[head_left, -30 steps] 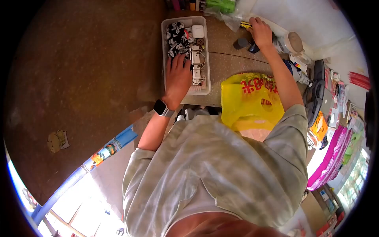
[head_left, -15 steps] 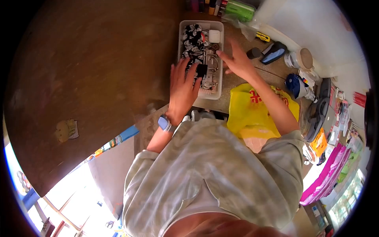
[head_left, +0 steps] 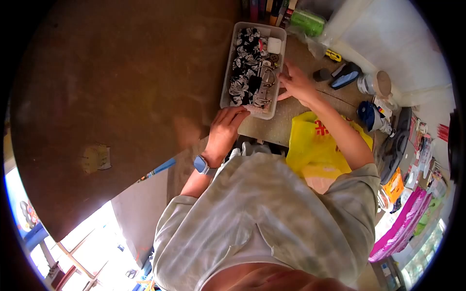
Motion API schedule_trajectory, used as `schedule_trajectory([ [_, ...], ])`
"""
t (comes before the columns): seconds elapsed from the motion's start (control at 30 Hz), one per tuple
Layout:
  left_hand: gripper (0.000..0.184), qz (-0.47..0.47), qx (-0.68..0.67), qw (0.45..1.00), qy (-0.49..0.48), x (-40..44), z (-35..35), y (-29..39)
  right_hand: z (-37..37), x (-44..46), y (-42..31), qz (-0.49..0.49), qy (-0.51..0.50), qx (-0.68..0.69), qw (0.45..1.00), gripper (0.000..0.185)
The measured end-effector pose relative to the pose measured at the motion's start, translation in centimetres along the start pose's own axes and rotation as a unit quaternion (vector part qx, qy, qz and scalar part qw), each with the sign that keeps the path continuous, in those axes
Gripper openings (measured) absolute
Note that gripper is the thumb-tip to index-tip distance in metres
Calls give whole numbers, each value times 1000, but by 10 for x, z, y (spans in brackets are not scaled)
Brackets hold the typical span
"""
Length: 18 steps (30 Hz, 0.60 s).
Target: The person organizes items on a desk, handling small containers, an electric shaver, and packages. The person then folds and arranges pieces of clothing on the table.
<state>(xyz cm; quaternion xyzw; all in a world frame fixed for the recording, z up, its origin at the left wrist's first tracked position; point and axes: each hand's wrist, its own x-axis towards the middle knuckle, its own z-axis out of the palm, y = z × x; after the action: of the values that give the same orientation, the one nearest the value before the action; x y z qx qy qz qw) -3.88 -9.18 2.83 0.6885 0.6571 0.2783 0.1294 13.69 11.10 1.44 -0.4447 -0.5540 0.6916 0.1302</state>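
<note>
At the far left, a pale sticker is seen on a broad brown surface. Next, a watch is worn on the left wrist. The left hand is placed at the near left corner of a clear plastic container, its fingers bent; whether the rim is gripped cannot be told.

The container is set on the desk, between both hands. In it, black-and-white patterned cloth is packed along the left side; a metal ring fitting, a white case and a brown disc are placed along the right.

The right hand is held at the container's right wall, fingers parted and loosely extended; contact cannot be made out. Under its forearm, a yellow bag is partly covered. Farther right, a dark cylinder, a yellow-and-black tool, a blue-and-black object and a lidded jar are spread out.
</note>
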Motion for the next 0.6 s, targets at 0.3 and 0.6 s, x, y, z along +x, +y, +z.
schedule_trajectory([
  [0.3, 54, -65, -66, 984, 151, -54, 83, -26, 3, 17, 46, -47, -34, -9, 998, 71],
  [0.6, 49, -50, -141, 971, 186, -24, 118, 2, -43, -2, 27, -26, -14, -60, 998, 62],
])
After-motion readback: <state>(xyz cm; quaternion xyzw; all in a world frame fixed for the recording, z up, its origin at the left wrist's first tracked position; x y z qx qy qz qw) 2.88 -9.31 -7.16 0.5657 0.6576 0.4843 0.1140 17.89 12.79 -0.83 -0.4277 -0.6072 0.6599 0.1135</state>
